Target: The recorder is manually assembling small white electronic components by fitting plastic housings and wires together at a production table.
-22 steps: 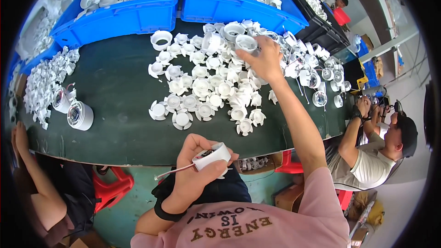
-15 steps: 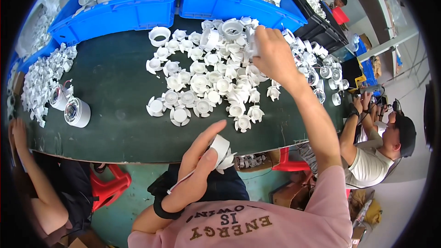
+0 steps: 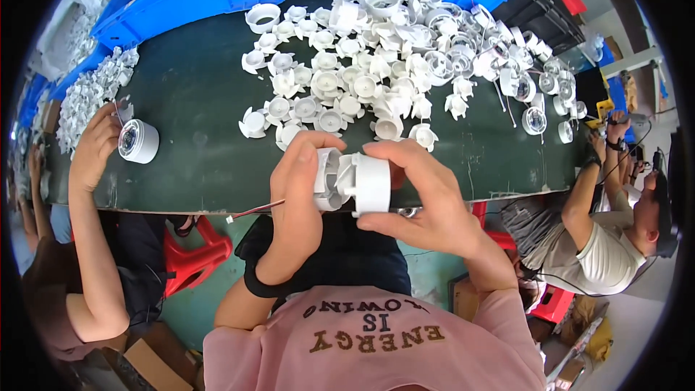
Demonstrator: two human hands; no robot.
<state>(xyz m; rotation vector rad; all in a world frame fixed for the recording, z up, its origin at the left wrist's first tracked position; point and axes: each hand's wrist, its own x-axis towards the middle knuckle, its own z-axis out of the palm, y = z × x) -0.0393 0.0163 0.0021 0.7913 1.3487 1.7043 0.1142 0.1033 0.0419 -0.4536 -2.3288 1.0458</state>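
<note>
My left hand (image 3: 297, 195) is closed around a white plastic fan part (image 3: 327, 181), from which a thin red and white wire (image 3: 257, 210) with a small white plug trails past my palm. My right hand (image 3: 434, 199) grips a white cylindrical housing (image 3: 373, 185) between thumb and fingers. Curved fan blades (image 3: 347, 174) show between the two pieces, which are held end to end over the table's near edge. Whether the pieces touch cannot be made out. Beyond my hands, loose white fan impellers (image 3: 326, 83) lie in a heap.
Blue bins (image 3: 195, 7) and a black crate (image 3: 536, 14) line the far side. Wired round assemblies (image 3: 525, 87) lie at the right. At the left, a co-worker's hand (image 3: 98, 141) is beside a white round unit (image 3: 139, 142) and small white parts (image 3: 94, 94). Another person (image 3: 615, 224) works at right.
My right hand has come back from the heap with the white housing and met my left hand in front of me. A co-worker's hand has reached in at the left.
</note>
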